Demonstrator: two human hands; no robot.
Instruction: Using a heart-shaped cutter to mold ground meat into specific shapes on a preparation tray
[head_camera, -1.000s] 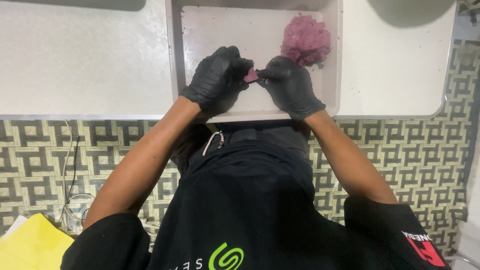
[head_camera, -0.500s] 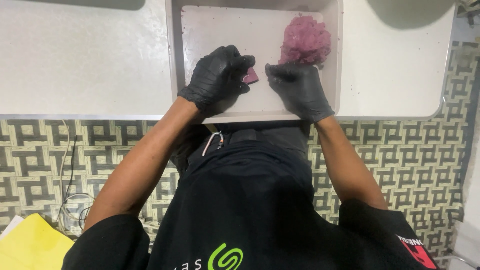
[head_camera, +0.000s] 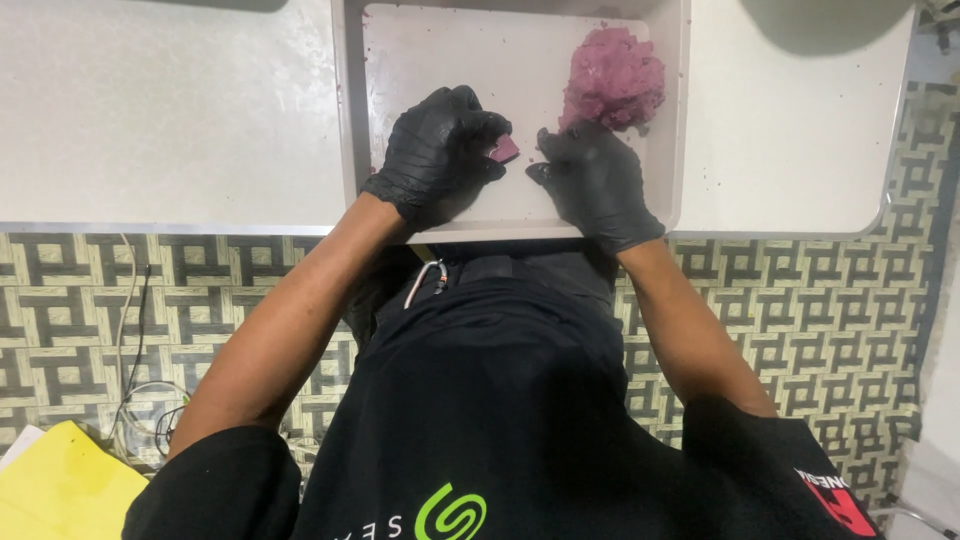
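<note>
Both hands wear black gloves and work inside a shallow white tray (head_camera: 352, 120) at the upper centre of the frame. The left hand (head_camera: 435, 152) has its fingers curled together, clamped on a small purple piece (head_camera: 505, 149) that shows only at the fingertips. The right hand (head_camera: 592, 180) lies just right of it, palm down on the tray floor, fingers loosely spread and holding nothing — its fingertips reach the foot of the purple mound (head_camera: 614, 78). That mound sits in the tray's upper right corner, close to the rim. The tray rests on a white table (head_camera: 160, 110) across the top of the frame. Below — a patterned floor (head_camera: 800, 300), and a yellow object (head_camera: 60, 485) at lower left.
</note>
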